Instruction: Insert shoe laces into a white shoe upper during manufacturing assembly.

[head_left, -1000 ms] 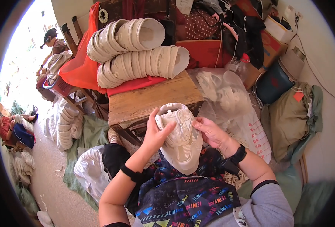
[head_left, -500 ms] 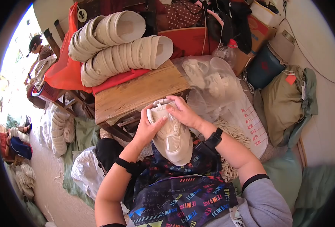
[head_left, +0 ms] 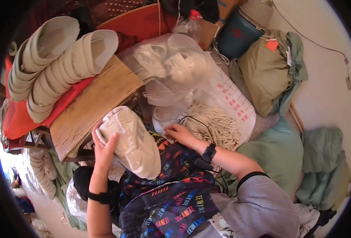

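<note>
I find left grip [head_left: 104, 148] holding a shoe [head_left: 134, 142]; right grip [head_left: 180, 134], I cannot tell whether closed. Clear bag [head_left: 163, 94], twelve o'clock, contains pale shoes [head_left: 183, 65].

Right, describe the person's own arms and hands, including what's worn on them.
The left hand and right hand are bare. A black band circles the left wrist; a black, watch-like device sits on the right. The right arm's short sleeve is grey, edged in black.
</note>
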Demonstrator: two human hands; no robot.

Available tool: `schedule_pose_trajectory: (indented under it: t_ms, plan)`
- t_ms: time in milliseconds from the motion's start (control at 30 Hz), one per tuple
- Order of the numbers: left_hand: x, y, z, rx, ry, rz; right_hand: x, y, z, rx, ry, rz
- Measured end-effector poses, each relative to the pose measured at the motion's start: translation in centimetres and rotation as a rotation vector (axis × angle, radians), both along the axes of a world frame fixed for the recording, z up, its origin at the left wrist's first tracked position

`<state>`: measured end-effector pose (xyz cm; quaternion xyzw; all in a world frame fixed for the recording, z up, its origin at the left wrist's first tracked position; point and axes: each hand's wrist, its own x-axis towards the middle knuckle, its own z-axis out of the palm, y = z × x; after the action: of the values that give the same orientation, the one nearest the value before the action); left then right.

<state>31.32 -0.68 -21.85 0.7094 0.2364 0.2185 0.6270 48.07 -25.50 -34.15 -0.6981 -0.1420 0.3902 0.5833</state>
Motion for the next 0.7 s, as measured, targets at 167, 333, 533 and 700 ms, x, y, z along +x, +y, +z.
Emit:
schedule_pose_trajectory:
  t_ms: [167, 333, 533, 700]
  plan:
    - [0.1, 0.1, -0.4, -0.064, 0.029, -0.03, 1.1, -10.2, -3.5, -0.346, -0.45, -0.158]
    - [0.2, -0.3, -0.2, -0.018, 0.046, -0.026, 5.5, -14.3, -6.1, -0.552, -0.903, -0.483]
    - [-0.2, -0.2, -0.2, 0.001, 0.066, -0.014, 9.2, -12.1, -6.4, -0.54, -0.815, -0.336]
    - [-0.2, -0.6, 0.2, -0.019, 0.07, 0.001, 9.8, -10.3, -7.3, -0.653, -1.082, -0.086]
